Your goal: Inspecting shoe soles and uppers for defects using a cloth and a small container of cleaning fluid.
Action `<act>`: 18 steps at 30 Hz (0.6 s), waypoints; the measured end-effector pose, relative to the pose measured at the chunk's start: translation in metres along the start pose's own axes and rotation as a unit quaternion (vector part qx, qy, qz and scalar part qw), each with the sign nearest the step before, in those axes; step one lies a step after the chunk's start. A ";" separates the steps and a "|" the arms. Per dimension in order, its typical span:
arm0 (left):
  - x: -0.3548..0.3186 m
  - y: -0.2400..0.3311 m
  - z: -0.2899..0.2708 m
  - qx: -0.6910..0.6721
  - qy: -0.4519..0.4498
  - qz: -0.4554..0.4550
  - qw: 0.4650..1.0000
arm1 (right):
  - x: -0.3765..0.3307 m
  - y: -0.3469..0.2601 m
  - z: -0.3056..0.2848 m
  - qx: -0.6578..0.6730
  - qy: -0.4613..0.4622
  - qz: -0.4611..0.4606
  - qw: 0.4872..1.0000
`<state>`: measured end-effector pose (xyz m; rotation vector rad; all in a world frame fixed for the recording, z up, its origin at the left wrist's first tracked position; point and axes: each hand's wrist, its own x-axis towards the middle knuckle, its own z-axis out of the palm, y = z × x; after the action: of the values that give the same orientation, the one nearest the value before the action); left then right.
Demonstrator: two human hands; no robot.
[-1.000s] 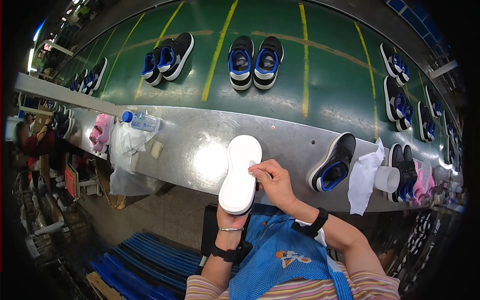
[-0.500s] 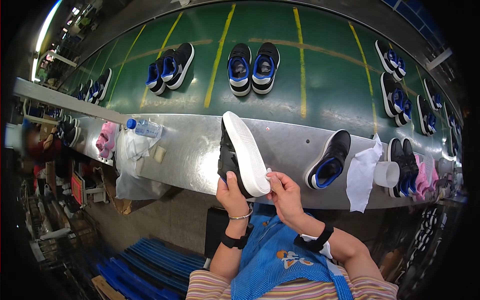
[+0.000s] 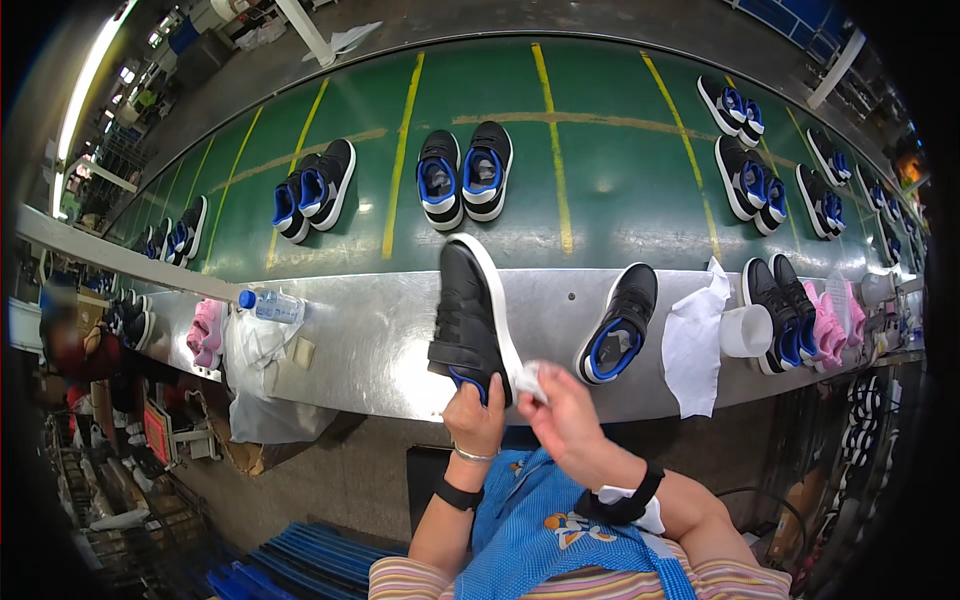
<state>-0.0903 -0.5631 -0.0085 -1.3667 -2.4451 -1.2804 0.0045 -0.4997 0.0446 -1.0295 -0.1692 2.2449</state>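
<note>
A black shoe with a white sole and blue lining is gripped at its heel by my left hand, thumb inside the opening. The toe points away from me and the top faces up and left. Pinched in my right hand is a small white cloth, close beside the heel end of the sole; whether it touches is hard to tell. A matching black shoe stands on the metal ledge to the right, its opening toward me.
Right of that shoe lie a white cloth sheet, a white cup, black shoes and pink shoes. At left are a water bottle and a plastic bag. Beyond, a green conveyor belt carries several shoe pairs.
My left hand has turned the shoe from showing its sole to showing its top. My right hand with the cloth has drawn slightly off the heel. The view has shifted.
</note>
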 end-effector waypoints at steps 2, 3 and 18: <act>-0.008 0.008 -0.001 -0.027 0.006 -0.002 1.000 | 0.006 -0.025 0.016 -0.070 -0.057 -0.089 0.992; -0.012 0.010 -0.003 -0.062 0.013 -0.016 0.998 | 0.008 -0.035 0.015 -0.114 -0.083 -0.131 0.981; 0.008 0.026 -0.019 -0.233 -0.007 -0.209 0.950 | -0.023 -0.010 -0.020 -0.584 -0.206 -0.372 0.691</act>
<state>-0.0821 -0.5638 0.0239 -0.9362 -2.6435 -2.0544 0.0351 -0.5092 0.0492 -0.6950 -2.0127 1.3627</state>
